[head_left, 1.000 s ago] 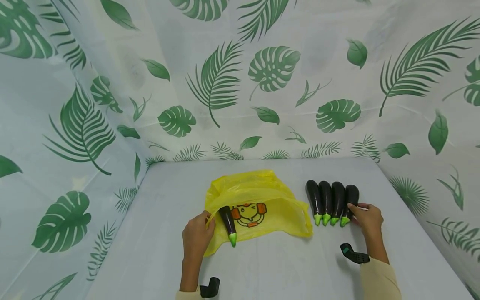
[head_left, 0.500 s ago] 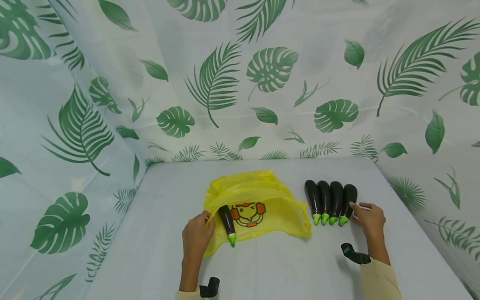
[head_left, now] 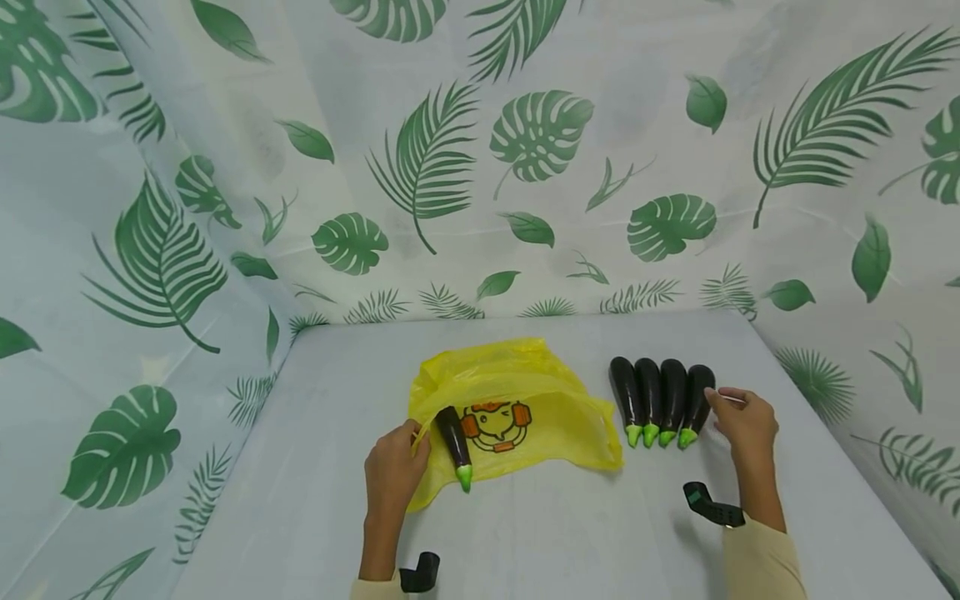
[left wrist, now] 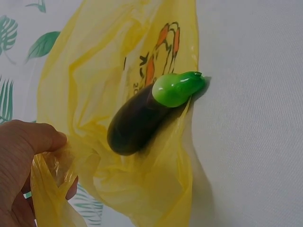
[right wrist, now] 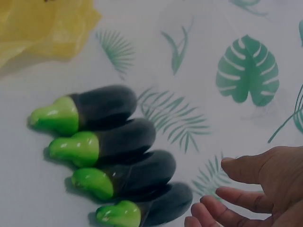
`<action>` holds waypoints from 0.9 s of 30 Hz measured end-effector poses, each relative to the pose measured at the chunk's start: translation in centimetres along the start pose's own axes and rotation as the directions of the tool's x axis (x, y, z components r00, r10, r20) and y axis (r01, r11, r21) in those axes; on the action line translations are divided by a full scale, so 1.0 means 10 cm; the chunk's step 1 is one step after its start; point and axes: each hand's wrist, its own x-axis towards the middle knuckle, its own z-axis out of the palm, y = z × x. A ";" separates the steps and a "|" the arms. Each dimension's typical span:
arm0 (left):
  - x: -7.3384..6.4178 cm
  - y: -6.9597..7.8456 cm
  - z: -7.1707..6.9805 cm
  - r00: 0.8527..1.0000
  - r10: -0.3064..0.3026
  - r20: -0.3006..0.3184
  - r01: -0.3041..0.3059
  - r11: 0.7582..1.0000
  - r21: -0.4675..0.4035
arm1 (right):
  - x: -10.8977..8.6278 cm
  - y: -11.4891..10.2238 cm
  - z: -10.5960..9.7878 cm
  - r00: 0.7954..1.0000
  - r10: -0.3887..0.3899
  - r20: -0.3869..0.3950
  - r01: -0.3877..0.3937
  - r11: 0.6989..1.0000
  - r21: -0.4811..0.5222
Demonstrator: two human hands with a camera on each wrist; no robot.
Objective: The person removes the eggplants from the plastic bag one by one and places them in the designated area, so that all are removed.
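Note:
My left hand (head_left: pixel 397 467) pinches the edge of a yellow plastic bag (head_left: pixel 592 425), holding its mouth up at the left. An eggplant (head_left: pixel 454 446) with a black body and green stem end lies partly in the bag's mouth, its stem end sticking out past the rim; the left wrist view shows the same eggplant (left wrist: pixel 142 118) beside the pinched plastic. To the right, several more eggplants (head_left: pixel 651 400) lie side by side, stem ends toward me. My right hand (head_left: pixel 746 421), fingers relaxed and holding nothing, is beside the rightmost eggplant (head_left: pixel 699 400). Whether a fingertip touches it I cannot tell.
A white table (head_left: pixel 555 533) bears everything. Leaf-patterned cloth (head_left: pixel 450 292) rises behind it and at both sides. Each wrist wears a black camera mount (head_left: pixel 711 506). The row of eggplants stands just right of the bag, with a narrow gap between.
My right hand has let go of the rightmost eggplant's side and shifted slightly up and right along it. The left hand, the bag and the eggplant in its mouth stay put.

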 end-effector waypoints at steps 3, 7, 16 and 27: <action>0.00 0.00 0.00 1.000 -0.016 0.012 0.016 1.000 0.003 | -0.04 -0.09 0.03 0.998 -0.066 0.004 0.066 0.997 0.045; 0.01 0.00 0.01 0.999 -0.036 0.025 0.036 0.999 0.000 | -0.10 -0.21 0.10 0.984 -0.177 0.027 0.173 0.980 0.099; 0.01 -0.01 0.01 1.000 -0.016 0.013 0.016 1.000 0.010 | -0.44 -0.53 0.17 0.902 -0.391 0.185 0.381 0.920 0.089; 0.00 0.01 0.00 1.000 -0.022 0.017 0.023 1.000 -0.005 | -0.74 -0.79 0.38 0.647 -0.593 0.480 0.572 0.793 0.209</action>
